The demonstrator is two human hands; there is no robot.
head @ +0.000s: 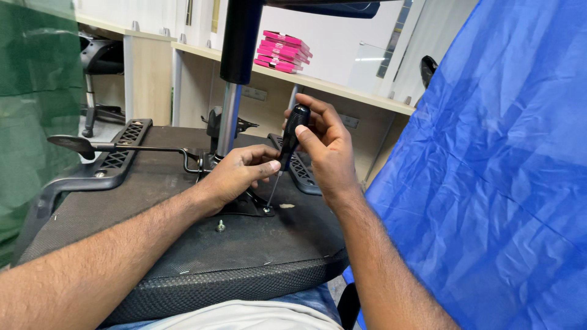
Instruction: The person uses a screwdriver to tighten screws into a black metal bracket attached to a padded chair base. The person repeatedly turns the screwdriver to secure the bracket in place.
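An office chair seat [183,244] lies upside down across my lap, its black fabric underside facing up. My right hand [327,150] grips a black-handled screwdriver [292,131], held nearly upright with its tip on a screw in the metal mounting plate [247,205]. My left hand [235,174] rests on that plate, and its fingertips steady the screwdriver shaft. A loose screw [220,227] stands in the seat just in front of the plate. The chair's gas-lift column [235,73] rises from the mechanism behind my left hand.
A lever with a flat paddle [76,144] sticks out left from the mechanism. Black armrests [92,177] flank the seat. A blue sheet [489,183] fills the right side, green material [30,110] the left. Behind stands a desk with stacked pink boxes [282,52].
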